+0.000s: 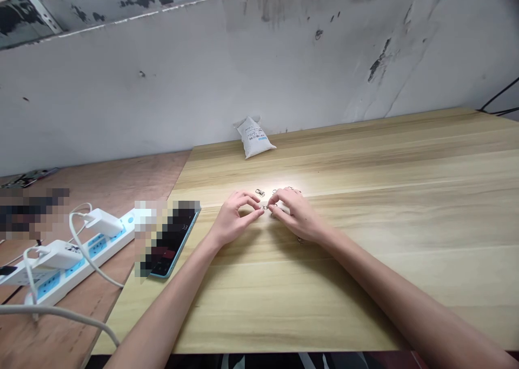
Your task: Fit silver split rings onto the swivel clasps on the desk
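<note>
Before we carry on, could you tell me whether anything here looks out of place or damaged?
Yes: the white wall is stained and scuffed with dark patches, especially upper right. A white sachet also slumps tilted against it at the back of the wooden tabletop, apart from the small metal rings.

Small silver clasp (264,207) between the fingers (253,214) (details too small to tell), another clasp (260,192) just beyond

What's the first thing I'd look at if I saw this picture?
Your eyes would probably go to the middle of the light wooden table, where the left hand and the right hand meet with their fingertips at a small metal ring. Farther away, a white packet leans against the stained wall. Over on the left, a white power strip with chargers plugged in stands out too.
</note>
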Action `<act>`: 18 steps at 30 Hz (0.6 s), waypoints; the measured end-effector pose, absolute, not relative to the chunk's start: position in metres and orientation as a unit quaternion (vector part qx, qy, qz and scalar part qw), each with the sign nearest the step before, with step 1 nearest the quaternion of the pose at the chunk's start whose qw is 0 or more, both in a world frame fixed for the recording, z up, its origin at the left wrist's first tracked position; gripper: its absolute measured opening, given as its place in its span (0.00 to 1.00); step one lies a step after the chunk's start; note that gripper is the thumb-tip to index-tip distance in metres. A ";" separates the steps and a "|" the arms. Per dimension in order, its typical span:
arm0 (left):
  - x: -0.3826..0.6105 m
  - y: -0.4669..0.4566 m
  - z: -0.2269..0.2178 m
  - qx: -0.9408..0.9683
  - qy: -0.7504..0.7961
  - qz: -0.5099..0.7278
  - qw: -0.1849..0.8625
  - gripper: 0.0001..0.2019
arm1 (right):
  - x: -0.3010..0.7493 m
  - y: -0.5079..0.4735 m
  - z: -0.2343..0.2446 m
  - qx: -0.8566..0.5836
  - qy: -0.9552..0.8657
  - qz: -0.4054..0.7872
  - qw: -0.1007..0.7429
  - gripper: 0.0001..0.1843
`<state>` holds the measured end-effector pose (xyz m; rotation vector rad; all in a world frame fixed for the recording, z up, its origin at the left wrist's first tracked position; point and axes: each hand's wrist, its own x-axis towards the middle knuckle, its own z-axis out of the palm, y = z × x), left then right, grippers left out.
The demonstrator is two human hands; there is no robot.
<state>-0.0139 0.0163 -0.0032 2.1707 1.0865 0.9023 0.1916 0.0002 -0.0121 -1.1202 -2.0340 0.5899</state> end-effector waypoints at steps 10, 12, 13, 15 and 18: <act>-0.012 0.017 -0.004 0.827 0.359 0.325 0.285 0.03 | 0.191 0.002 -0.017 -0.425 -0.795 0.251 0.352 0.07; -0.013 0.017 -0.004 0.828 0.356 0.325 0.285 0.03 | 0.191 0.002 -0.017 -0.427 -0.792 0.258 0.352 0.08; -0.013 0.017 -0.003 0.828 0.356 0.326 0.285 0.03 | 0.191 0.002 -0.017 -0.428 -0.790 0.261 0.353 0.07; -0.013 0.017 -0.003 0.827 0.356 0.328 0.285 0.03 | 0.191 0.003 -0.017 -0.426 -0.784 0.269 0.361 0.06; -0.013 0.017 -0.003 0.827 0.357 0.331 0.283 0.03 | 0.191 0.004 -0.019 -0.415 -0.776 0.287 0.379 0.05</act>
